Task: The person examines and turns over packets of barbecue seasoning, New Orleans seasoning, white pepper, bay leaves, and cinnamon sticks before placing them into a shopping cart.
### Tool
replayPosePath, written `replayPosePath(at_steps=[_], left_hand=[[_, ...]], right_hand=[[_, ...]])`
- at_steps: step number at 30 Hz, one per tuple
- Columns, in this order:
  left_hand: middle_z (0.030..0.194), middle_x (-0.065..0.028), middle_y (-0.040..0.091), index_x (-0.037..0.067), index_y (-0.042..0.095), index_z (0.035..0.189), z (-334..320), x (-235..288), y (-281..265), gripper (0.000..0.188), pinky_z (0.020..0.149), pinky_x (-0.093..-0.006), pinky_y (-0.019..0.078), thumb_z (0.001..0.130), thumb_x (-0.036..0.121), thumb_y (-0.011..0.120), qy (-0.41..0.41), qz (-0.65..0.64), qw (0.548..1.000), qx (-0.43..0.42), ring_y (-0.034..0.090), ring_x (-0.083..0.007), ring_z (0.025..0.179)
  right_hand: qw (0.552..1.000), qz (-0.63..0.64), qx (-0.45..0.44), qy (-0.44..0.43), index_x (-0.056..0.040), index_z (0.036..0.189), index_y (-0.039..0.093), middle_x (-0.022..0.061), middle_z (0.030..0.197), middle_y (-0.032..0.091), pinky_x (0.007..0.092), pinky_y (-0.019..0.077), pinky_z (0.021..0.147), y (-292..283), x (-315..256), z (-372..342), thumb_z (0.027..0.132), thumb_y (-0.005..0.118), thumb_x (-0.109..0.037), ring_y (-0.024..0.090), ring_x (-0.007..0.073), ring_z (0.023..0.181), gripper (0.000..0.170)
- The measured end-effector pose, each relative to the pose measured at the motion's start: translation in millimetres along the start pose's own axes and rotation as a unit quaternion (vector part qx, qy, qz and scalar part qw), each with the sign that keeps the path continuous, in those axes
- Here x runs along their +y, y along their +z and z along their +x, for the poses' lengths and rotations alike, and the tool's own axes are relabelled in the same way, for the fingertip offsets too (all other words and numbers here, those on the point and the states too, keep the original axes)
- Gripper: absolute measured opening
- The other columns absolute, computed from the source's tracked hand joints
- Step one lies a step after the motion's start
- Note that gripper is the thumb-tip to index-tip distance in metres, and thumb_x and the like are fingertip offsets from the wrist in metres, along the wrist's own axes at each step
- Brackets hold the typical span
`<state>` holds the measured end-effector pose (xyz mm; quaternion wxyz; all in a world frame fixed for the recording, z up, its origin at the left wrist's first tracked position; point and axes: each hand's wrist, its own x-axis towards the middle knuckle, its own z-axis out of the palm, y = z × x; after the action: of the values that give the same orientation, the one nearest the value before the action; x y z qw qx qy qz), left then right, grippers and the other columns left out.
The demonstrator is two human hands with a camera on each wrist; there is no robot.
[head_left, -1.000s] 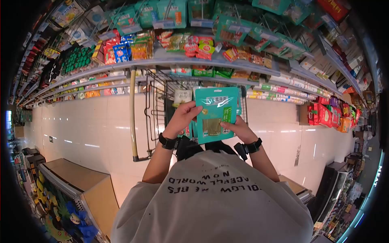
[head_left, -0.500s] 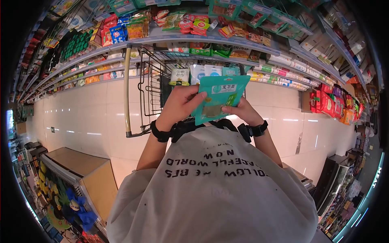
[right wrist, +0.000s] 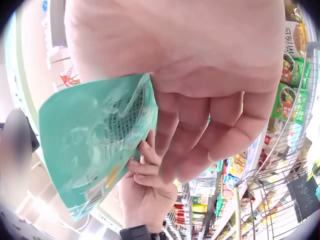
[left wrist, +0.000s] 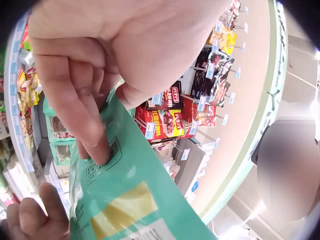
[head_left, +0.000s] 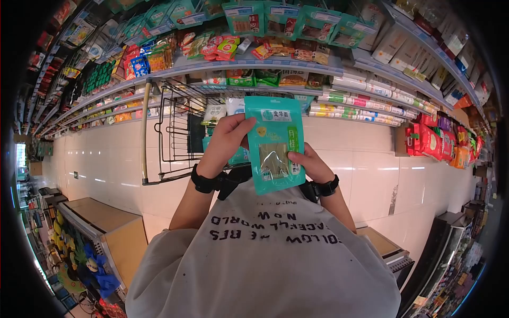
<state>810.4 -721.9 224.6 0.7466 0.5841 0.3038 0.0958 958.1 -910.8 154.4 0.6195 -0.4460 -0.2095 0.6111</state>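
Note:
Both hands hold a teal pouch of bay leaves in front of the chest, its printed front and clear window turned up to the head camera. My left hand pinches its left edge near the top, thumb on the front. In the left wrist view, fingers of that hand lie against the printed back. My right hand grips the lower right edge, thumb over the front. The right wrist view shows the pouch's back, with a barcode, and the right hand's fingers curled behind it.
A shopping cart stands just ahead, partly behind the pouch, with several packages inside, including a white bag. Beyond it run shelves with hanging teal pouches. Red bags are stacked at right; a wooden display box stands at left.
The pouch tipped back and rose toward the chest, then swung down so its front faces up again. Both hands keep their grip. The cart and shelves have shifted left in the head view.

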Motion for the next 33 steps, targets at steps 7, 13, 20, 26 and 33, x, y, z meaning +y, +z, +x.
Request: replayPosePath(at_steps=[7, 13, 20, 26, 33], left_hand=[[0.091, -0.0002, 0.064, 0.001, 0.062, 0.105, 2, -4, 60, 0.024, 0.071, -0.0223, 0.0461, 0.092, 0.020, 0.055, 0.041, 0.018, 0.999, 0.005, 0.057, -0.0051, 0.081], [0.094, -0.0064, 0.066, -0.002, 0.060, 0.107, -6, 5, 90, 0.026, 0.072, -0.0254, 0.0480, 0.089, 0.018, 0.061, 0.151, 0.168, 0.973, -0.043, 0.059, -0.0104, 0.082], [0.093, -0.0049, 0.065, -0.002, 0.058, 0.107, -10, 9, 102, 0.026, 0.071, -0.0249, 0.0481, 0.088, 0.015, 0.061, 0.138, 0.161, 0.977, 0.031, 0.058, -0.0089, 0.081], [0.101, -0.0030, 0.063, 0.000, 0.056, 0.113, -6, 11, 107, 0.028, 0.077, -0.0241, 0.0464, 0.089, 0.014, 0.060, 0.093, 0.066, 0.991, 0.064, 0.057, -0.0082, 0.087], [0.106, -0.0031, 0.062, 0.001, 0.055, 0.115, 0, 6, 110, 0.029, 0.083, -0.0255, 0.0447, 0.089, 0.014, 0.059, 0.046, -0.044, 0.995, 0.071, 0.056, -0.0096, 0.094]], right_hand=[[0.995, -0.081, -0.030, -0.059, -0.0025, 0.116, 0.056, 0.0024, 0.105, 0.062, 0.0256, 0.0468, 0.081, -32, -40, -21, 0.087, 0.064, -0.016, 0.057, 0.0092, 0.092, 0.033], [0.983, -0.130, -0.039, -0.121, -0.0027, 0.113, 0.058, 0.0031, 0.102, 0.063, 0.0254, 0.0494, 0.076, -54, -59, -21, 0.083, 0.067, -0.012, 0.058, 0.0088, 0.088, 0.033], [0.972, -0.182, -0.104, -0.108, -0.0021, 0.117, 0.056, 0.0041, 0.105, 0.063, 0.0279, 0.0480, 0.082, -61, -72, -26, 0.083, 0.068, -0.014, 0.057, 0.0108, 0.093, 0.038], [0.966, -0.178, -0.144, -0.119, -0.0023, 0.120, 0.054, 0.0037, 0.109, 0.061, 0.0276, 0.0474, 0.083, -64, -80, -23, 0.084, 0.067, -0.015, 0.056, 0.0111, 0.097, 0.040], [0.980, -0.123, -0.109, -0.111, -0.0016, 0.121, 0.053, 0.0043, 0.112, 0.060, 0.0272, 0.0458, 0.086, -67, -88, -22, 0.089, 0.062, -0.021, 0.056, 0.0114, 0.099, 0.038]])
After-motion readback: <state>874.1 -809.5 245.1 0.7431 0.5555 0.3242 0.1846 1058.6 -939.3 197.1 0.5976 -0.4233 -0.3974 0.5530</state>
